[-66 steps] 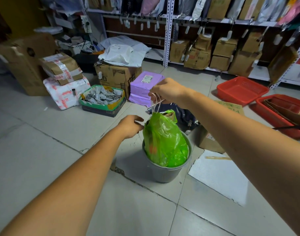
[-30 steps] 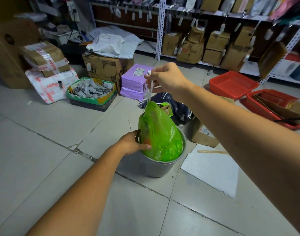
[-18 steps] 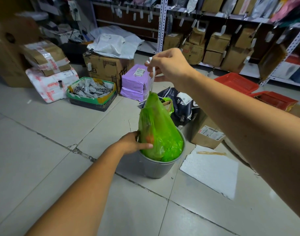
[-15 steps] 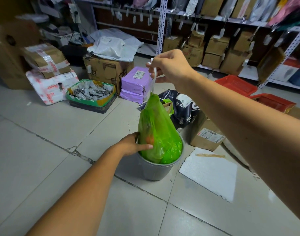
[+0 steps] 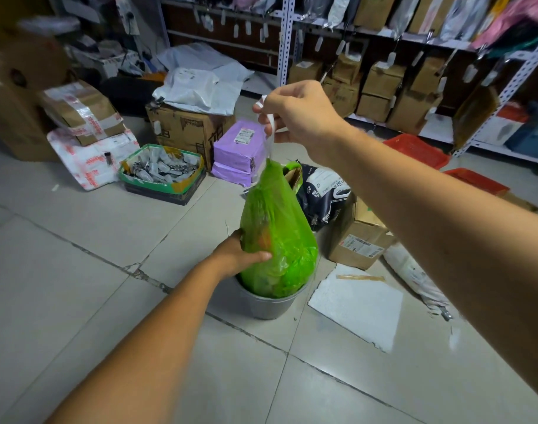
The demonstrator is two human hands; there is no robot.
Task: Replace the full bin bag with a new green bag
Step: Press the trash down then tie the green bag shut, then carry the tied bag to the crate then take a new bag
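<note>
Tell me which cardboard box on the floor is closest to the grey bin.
The box with the white shipping label, just right of the bin; the others stand farther back.

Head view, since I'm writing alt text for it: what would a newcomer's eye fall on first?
The bright green plastic bin bag at centre, stuffed full and half lifted out of the round grey bin on the tiled floor. The right hand pinches its white drawstring above, while the left hand touches the bag's side at the bin's rim. Behind lie purple parcels.
</note>
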